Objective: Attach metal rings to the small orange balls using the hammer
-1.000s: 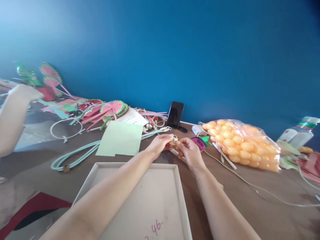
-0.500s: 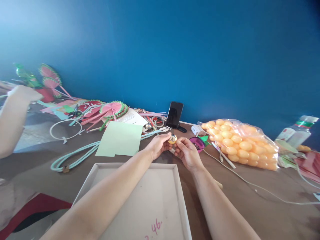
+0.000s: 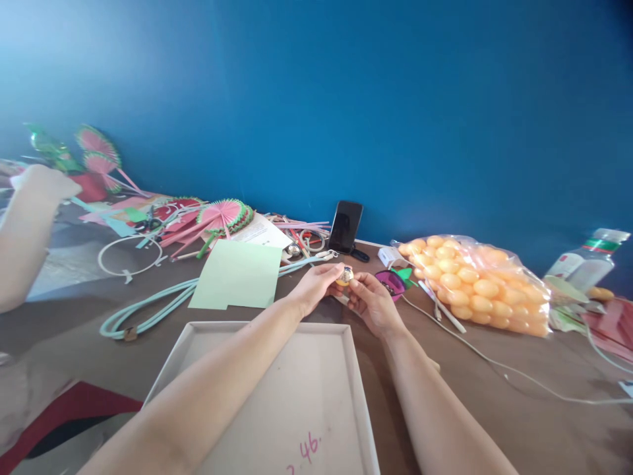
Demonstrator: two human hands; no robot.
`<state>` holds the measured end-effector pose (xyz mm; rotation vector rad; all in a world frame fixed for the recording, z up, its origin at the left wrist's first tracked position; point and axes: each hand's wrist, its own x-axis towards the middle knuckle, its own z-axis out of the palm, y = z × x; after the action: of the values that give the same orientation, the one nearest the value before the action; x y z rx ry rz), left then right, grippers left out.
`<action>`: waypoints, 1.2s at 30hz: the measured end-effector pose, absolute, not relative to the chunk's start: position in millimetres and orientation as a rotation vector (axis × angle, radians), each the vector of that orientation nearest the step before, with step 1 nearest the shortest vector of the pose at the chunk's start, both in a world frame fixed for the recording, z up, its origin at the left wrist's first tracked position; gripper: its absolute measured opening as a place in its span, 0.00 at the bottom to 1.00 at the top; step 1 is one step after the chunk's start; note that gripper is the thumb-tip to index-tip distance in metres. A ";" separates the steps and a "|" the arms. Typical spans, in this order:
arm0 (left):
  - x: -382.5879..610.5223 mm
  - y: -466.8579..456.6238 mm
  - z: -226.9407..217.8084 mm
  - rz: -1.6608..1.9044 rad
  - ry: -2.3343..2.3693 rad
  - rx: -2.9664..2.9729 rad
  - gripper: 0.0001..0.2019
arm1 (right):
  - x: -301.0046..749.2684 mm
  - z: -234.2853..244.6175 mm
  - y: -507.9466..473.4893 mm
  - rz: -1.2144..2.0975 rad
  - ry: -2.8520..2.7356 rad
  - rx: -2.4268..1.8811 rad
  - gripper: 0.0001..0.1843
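Note:
Over the far edge of the white tray (image 3: pixel 353 382), I hold a small shiny round thing (image 3: pixel 346 274), silver on top and gold-yellow below. My left hand (image 3: pixel 316 290) pinches it from the left, with the thumb along its upper side. From the right, the fingertips of my right hand (image 3: pixel 373 303) close on its edge. Its underside is hidden by my fingers. Just beyond my right hand sits a purple bowl-shaped thing (image 3: pixel 390 284) with green leaf shapes and small bits inside.
A dark phone (image 3: pixel 345 226) leans by the blue wall. Right lies a clear bag of orange balls (image 3: pixel 475 284), with a white cable (image 3: pixel 494 364) before it. On the left are green paper (image 3: pixel 240 274), pale-blue cords (image 3: pixel 143 320), paper fans (image 3: pixel 225 216) and another person's arm (image 3: pixel 30 237).
The round thing has turned between my fingers and shifted slightly right, showing more silver. My left fingertips have moved a little right with it. The other person's arm has shifted slightly.

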<state>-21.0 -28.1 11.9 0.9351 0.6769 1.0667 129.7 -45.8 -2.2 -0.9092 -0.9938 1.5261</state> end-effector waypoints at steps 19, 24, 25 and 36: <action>-16.9 -28.1 12.9 1.103 0.903 0.914 0.16 | 128.2 -2.7 -43.8 1.332 -1.170 -1.101 0.16; -18.7 -20.0 8.3 1.210 0.961 0.670 0.12 | 131.0 -0.3 -49.6 0.586 -1.760 -1.453 0.09; -19.4 -18.1 7.3 1.223 0.956 0.634 0.11 | 131.1 0.4 -51.9 0.417 -1.870 -1.541 0.07; -21.5 -11.4 3.6 1.277 0.921 0.484 0.07 | 124.6 -1.6 -57.1 0.073 -2.294 -1.996 0.11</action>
<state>-21.5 -11.4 3.6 0.4836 0.9205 1.2773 124.6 -57.1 -1.6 -1.9960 -2.2936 0.0727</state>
